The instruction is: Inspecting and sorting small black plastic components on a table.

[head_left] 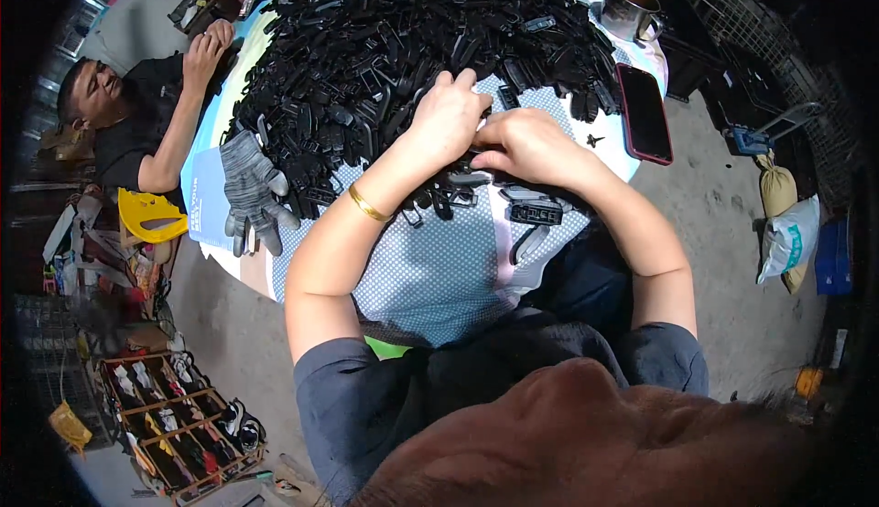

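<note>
A large heap of small black plastic parts covers most of the table. At its near edge my left hand is closed, fingers curled down among the parts. My right hand is closed too, its thumb and fingers pinched together beside the left. The two hands nearly meet. What they grip, if anything, is hidden behind the fingers. Below them several loose black parts lie on the dotted cloth. A black frame-shaped part rests there, nearer to my right forearm.
A grey glove lies at the table's left edge. On the right are a phone with a red case and a metal mug. A co-worker's hands are at the far left edge. A yellow plastic stool stands below them.
</note>
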`<state>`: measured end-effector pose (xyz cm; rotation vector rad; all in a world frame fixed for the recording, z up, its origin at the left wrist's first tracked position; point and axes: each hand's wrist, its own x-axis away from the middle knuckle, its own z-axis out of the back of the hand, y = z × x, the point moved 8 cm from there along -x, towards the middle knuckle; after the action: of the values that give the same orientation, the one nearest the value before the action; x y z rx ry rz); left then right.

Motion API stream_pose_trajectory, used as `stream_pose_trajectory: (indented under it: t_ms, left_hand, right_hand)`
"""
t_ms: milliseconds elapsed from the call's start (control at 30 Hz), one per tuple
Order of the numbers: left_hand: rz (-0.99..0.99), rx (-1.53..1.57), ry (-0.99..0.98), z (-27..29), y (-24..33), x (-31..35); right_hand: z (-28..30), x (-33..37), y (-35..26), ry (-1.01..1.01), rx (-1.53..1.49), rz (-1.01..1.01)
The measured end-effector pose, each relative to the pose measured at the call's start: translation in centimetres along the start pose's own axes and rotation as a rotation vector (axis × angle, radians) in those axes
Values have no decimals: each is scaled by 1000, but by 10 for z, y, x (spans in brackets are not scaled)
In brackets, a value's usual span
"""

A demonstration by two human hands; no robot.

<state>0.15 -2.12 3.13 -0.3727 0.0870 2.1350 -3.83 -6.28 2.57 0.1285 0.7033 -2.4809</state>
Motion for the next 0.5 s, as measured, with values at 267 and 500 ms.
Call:
stream_pose_trajectory:
  t_ms: [267, 500]
  left_hand:
    - [308, 827, 341, 26, -53, 3]
    - [395, 1417, 194, 3, -50, 1]
  right_hand:
    - [36, 9, 48, 241, -309, -227]
    - [22, 5, 63, 307, -1206, -332]
